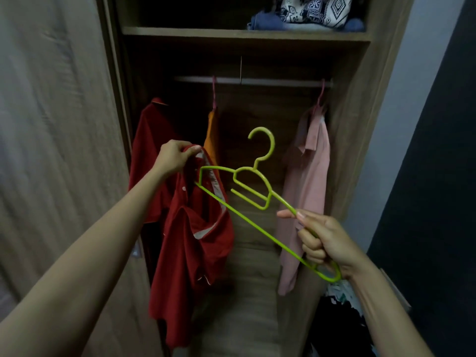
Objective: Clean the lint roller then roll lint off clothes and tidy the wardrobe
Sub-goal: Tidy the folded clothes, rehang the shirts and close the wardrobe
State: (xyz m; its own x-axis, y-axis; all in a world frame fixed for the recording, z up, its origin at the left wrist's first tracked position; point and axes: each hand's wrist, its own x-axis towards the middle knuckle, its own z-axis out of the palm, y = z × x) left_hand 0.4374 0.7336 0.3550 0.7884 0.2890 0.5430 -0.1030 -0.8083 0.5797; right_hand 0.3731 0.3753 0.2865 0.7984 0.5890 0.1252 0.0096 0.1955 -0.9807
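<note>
Two hands share the job: the left hand (173,157) pinches the red shirt (195,243) at its collar, while the right hand (325,240) has its fingers (310,243) clamped on the green hanger (253,191). Its long axis slants up-left, far tip already inside the neck opening, before the wardrobe rail (257,81).

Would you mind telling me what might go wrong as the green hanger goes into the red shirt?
The left hand pinches only the collar of the red shirt, so the shirt could slip and drop. Just one tip of the green hanger is inside the neck opening; pushing from the right hand might snag or stretch the collar.
</note>
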